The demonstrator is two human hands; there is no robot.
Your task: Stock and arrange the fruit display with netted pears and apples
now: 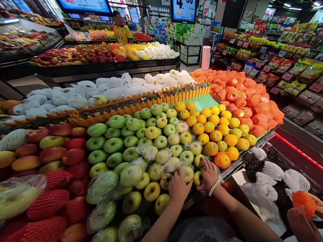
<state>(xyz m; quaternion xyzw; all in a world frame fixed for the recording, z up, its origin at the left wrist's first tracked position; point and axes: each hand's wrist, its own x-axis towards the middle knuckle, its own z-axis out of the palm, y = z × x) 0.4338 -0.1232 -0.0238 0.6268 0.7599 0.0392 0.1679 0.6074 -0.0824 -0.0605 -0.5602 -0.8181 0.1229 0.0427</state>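
Both my hands reach into the near edge of a pile of green and yellow-green apples [134, 138]. My left hand [178, 187] lies with its fingers curled over a plastic-wrapped apple [170, 167]. My right hand [209, 175], with a white bead bracelet at the wrist, grips a small yellow-green apple [197, 178] at the pile's right corner. Several apples around them are wrapped in clear film.
Oranges [216, 131] lie right of the apples, and fruit in orange nets [247, 97] beyond. Red netted fruit [49, 202] fills the left. At lower right another person's hands hold an orange foam net [303, 202] over a cart of white nets [272, 171]. A worker in yellow [121, 29] stands far back.
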